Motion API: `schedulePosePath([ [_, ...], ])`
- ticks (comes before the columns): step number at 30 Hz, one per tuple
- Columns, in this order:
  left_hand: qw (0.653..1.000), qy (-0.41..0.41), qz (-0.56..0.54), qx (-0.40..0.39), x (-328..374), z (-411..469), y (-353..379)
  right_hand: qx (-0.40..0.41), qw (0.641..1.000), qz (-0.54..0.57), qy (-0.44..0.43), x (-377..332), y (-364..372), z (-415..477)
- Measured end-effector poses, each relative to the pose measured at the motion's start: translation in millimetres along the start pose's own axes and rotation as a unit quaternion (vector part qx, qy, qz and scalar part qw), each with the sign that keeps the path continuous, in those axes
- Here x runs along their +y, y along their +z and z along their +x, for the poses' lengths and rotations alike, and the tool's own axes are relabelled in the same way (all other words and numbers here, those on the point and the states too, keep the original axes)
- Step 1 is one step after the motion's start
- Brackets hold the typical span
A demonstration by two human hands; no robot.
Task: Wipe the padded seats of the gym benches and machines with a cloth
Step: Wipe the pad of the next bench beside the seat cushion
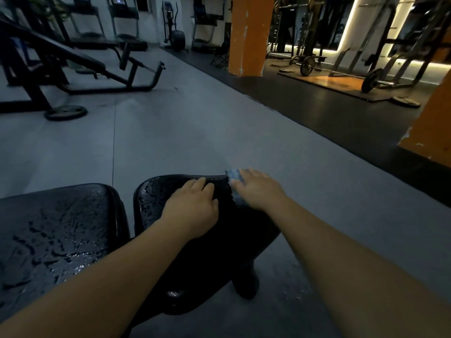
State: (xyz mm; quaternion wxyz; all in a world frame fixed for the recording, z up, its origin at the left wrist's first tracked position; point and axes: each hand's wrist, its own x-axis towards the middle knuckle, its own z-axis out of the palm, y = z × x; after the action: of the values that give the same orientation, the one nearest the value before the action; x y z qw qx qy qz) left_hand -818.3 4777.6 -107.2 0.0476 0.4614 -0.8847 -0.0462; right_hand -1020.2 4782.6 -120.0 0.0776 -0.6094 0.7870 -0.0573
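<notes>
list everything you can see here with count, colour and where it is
padded seat: one, black, glistening, bottom centre, under both hands
neighbouring pad: one, black, glistening, bottom left, beside the seat
cloth: one, light blue, at the seat's far edge
incline machine: one, black, upper left
weight plate: one, dark, on the floor by that machine
pillars: two, orange, top centre and right edge
barbell: one, dark, upper right, on a platform
floor: grey, darker strip to the right
left hand: one, rests on the seat
right hand: one, presses the cloth
</notes>
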Motion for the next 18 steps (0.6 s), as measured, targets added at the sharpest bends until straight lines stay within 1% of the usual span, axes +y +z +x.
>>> schedulePosePath([
  [1,1.000,-0.015,0.008,0.003,-3.0,-3.0,0.3,-0.001,1.000,-0.017,-0.013,-12.5,1.0,3.2],
  [3,0.999,-0.039,-0.008,0.001,-7.0,-8.8,3.6,0.012,0.994,-0.049,-0.100,-29.7,6.4,-22.6],
  [4,0.999,-0.043,-0.017,0.005,-8.5,-10.5,5.6,0.037,0.987,-0.050,-0.148,-30.4,10.3,-44.1],
  [6,0.999,-0.042,-0.026,0.010,-10.4,-11.7,7.6,0.053,0.982,-0.012,-0.183,-16.3,8.5,-75.6],
  [7,0.999,-0.039,-0.030,0.009,-10.3,-12.4,7.4,0.045,0.983,-0.003,-0.176,-6.8,6.8,-74.2],
  [9,0.999,-0.029,-0.030,0.002,-11.6,-13.4,6.0,0.031,0.990,-0.011,-0.134,1.5,3.6,-48.6],
  [12,1.000,-0.003,-0.017,-0.012,-21.4,-12.1,2.6,0.003,0.998,-0.050,-0.040,-24.7,3.3,-1.7],
  [13,1.000,0.002,-0.015,-0.012,-25.4,-12.2,2.1,0.000,0.998,-0.055,-0.034,-36.0,6.5,0.7],
  [14,1.000,0.000,-0.015,-0.007,-28.9,-13.3,2.1,0.004,0.997,-0.057,-0.055,-44.3,9.5,-7.1],
  [15,1.000,-0.006,-0.017,0.000,-31.0,-14.9,2.0,0.012,0.994,-0.050,-0.095,-46.9,12.4,-23.5],
  [16,1.000,-0.014,-0.014,0.006,-31.7,-17.2,2.4,0.024,0.989,-0.039,-0.138,-43.9,15.2,-43.8],
  [18,0.999,-0.041,-0.004,0.012,-31.4,-22.2,3.5,0.040,0.983,-0.013,-0.179,-23.4,15.1,-71.8],
])
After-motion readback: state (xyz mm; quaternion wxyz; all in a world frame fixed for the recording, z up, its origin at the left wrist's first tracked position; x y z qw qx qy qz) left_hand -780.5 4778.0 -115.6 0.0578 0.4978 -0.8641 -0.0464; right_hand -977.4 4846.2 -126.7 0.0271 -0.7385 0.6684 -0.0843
